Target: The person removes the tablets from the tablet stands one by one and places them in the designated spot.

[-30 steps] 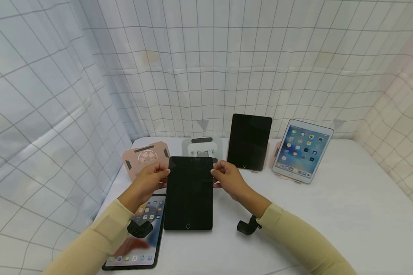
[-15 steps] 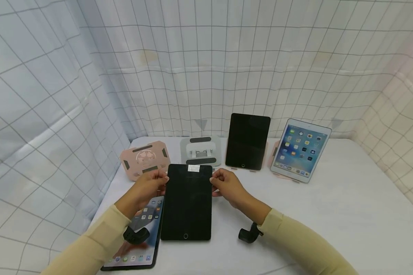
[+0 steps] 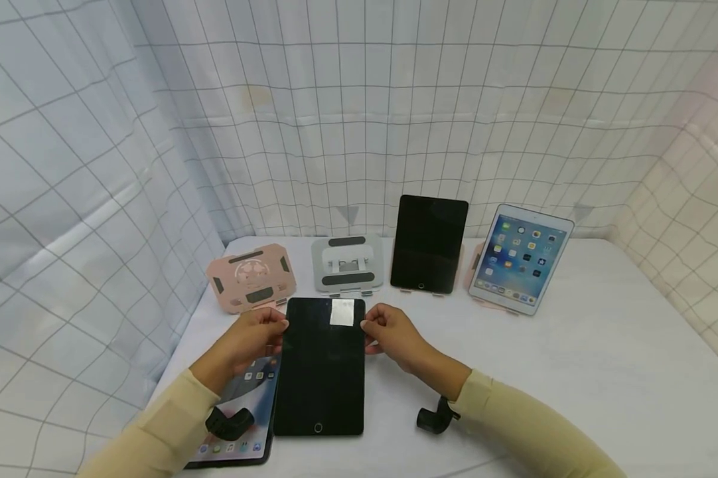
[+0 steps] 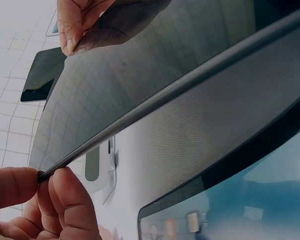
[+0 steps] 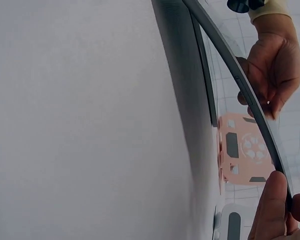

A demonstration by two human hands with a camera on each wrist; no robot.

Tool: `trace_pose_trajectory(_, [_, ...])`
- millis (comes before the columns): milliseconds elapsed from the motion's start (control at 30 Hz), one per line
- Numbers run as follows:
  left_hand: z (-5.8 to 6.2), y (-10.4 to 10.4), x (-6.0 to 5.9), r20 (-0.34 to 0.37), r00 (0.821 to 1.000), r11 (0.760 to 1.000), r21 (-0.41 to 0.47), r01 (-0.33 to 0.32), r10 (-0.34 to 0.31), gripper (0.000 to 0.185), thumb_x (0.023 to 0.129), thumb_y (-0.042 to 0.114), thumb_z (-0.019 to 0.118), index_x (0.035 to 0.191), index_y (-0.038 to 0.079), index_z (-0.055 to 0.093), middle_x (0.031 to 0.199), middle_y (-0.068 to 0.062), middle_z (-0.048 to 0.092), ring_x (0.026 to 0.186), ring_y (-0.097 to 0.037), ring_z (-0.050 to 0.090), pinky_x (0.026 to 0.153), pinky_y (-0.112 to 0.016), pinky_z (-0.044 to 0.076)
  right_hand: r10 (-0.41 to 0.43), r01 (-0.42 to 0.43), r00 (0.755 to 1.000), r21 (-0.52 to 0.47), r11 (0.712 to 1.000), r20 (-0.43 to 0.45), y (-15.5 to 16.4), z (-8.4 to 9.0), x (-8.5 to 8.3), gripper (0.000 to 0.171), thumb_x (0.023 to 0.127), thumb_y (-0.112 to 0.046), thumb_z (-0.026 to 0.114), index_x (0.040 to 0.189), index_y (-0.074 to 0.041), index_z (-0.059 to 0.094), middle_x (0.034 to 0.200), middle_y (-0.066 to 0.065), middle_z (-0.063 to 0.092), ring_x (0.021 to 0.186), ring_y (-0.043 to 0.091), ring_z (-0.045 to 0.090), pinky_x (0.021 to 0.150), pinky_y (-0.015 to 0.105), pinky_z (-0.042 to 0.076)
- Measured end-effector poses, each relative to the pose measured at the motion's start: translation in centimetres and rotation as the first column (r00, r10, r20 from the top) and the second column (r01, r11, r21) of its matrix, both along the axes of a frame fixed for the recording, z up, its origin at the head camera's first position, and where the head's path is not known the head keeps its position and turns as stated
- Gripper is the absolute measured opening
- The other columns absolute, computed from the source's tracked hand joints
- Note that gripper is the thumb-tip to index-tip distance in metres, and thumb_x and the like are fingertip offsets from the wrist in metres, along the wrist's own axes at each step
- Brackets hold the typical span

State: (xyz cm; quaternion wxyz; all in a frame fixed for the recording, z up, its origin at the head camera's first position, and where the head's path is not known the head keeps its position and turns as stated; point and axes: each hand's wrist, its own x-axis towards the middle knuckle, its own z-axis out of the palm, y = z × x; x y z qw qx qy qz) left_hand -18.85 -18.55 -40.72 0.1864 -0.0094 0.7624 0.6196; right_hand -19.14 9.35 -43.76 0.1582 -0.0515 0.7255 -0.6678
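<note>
A black tablet with a round home button at its near end is held by both hands. My left hand pinches its left edge near the top corner, thumb on the glass. Opposite, my right hand pinches the right edge at about the same height. In the left wrist view the tablet slants, raised over the table, and its glass mirrors the surroundings. A bright rectangular reflection shows near its top. Under my left forearm lies a larger tablet with a lit screen, partly hidden.
Behind the held tablet stand a pink tablet stand and a grey tablet stand, both bare. To the right, a second black tablet and a white tablet with lit icons lean on stands. Grid-patterned curtains enclose the table.
Both hands have drawn the black tablet toward the body and slightly left. The grey stand behind it now shows fully, and a bright reflection has appeared on the glass.
</note>
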Motion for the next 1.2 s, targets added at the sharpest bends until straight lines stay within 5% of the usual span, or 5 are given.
trace_pose_trajectory(467, [-0.7,-0.2,1.0,0.071,0.997,0.999,-0.048,-0.015,0.018,0.01,0.103,0.006,0.049,0.105,-0.003,0.053,0.087,-0.008,0.052,0.075,-0.019,0.053,0.067,-0.028,0.054,0.028,-0.028,0.999,-0.023,0.999,0.033,-0.4,-1.1,0.9,0.008,0.1,-0.005,0.055,0.099,0.002,0.053,0.082,0.008,0.058,0.074,0.019,0.06,0.065,0.031,0.059])
trace_pose_trajectory(1200, [-1.8,0.1,1.3,0.068,0.997,0.997,-0.08,-0.019,0.024,0.011,0.101,0.006,0.052,0.104,-0.004,0.054,0.081,-0.007,0.054,0.071,-0.017,0.055,0.064,-0.027,0.054,0.058,-0.059,0.997,0.004,0.998,0.045,-0.2,-1.5,1.2,0.007,0.1,-0.003,0.054,0.099,0.004,0.052,0.082,0.01,0.06,0.072,0.016,0.061,0.063,0.029,0.058])
